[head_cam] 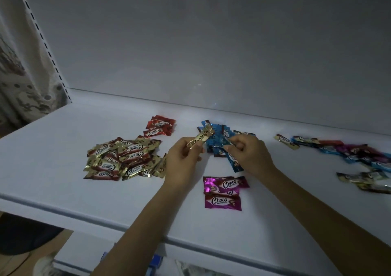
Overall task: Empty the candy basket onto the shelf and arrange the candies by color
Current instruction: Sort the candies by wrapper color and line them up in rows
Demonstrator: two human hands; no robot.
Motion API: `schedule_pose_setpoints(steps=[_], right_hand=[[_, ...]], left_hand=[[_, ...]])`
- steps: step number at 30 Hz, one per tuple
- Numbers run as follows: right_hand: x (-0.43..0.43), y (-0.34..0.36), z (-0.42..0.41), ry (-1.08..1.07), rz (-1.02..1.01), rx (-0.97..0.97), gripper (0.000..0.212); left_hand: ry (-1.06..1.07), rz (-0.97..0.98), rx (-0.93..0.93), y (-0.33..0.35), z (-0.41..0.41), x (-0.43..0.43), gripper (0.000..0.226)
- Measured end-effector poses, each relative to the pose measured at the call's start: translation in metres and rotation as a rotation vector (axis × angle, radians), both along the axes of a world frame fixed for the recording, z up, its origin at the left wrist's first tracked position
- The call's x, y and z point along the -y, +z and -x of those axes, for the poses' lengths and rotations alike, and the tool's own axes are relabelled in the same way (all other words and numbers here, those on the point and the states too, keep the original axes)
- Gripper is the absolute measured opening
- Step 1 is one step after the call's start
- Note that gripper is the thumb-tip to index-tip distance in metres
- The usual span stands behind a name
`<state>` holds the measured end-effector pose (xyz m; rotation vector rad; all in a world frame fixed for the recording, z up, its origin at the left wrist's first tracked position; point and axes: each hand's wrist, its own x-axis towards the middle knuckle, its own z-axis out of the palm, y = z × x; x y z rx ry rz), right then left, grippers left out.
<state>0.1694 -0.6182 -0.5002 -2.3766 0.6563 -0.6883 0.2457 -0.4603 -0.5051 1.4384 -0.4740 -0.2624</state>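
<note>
Gold candy [200, 140] pinched in left hand [183, 165], likely headed for gold pile [120, 159] just beside it, right hand [250, 156] gripping blue candy [234, 164] at blue pile [218, 140] on shelf [63, 176].

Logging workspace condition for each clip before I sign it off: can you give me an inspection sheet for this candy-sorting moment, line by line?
Surface: white shelf, dimly lit, candies lying directly on it.
Job's things: gold pile at left, red pile behind it, blue pile in the centre, magenta pile near the front edge, unsorted mixed heap at right; basket not in view.
Clutter: nothing seen.
Hands: left hand holds a gold candy; right hand pinches a blue candy at the blue pile.
Cables: nothing seen.
Surroundings: grey back panel; slotted upright and patterned fabric at left.
</note>
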Motion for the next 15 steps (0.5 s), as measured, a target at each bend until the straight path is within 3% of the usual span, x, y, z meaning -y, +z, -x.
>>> schedule_pose_setpoints(steps=[7, 10, 15], right_hand=[[0.014, -0.005, -0.014, -0.100, 0.134, 0.030, 0.029], [0.013, 0.000, -0.007, -0.045, 0.133, 0.061, 0.032], [0.006, -0.006, 0.015, 0.058, 0.095, -0.200, 0.029]], left_hand=[[-0.082, -0.040, 0.057, 0.001, -0.002, -0.003, 0.008], [-0.059, -0.041, 0.055, -0.002, -0.004, -0.003, 0.009], [-0.071, -0.040, 0.081, -0.004, -0.003, -0.003, 0.011]])
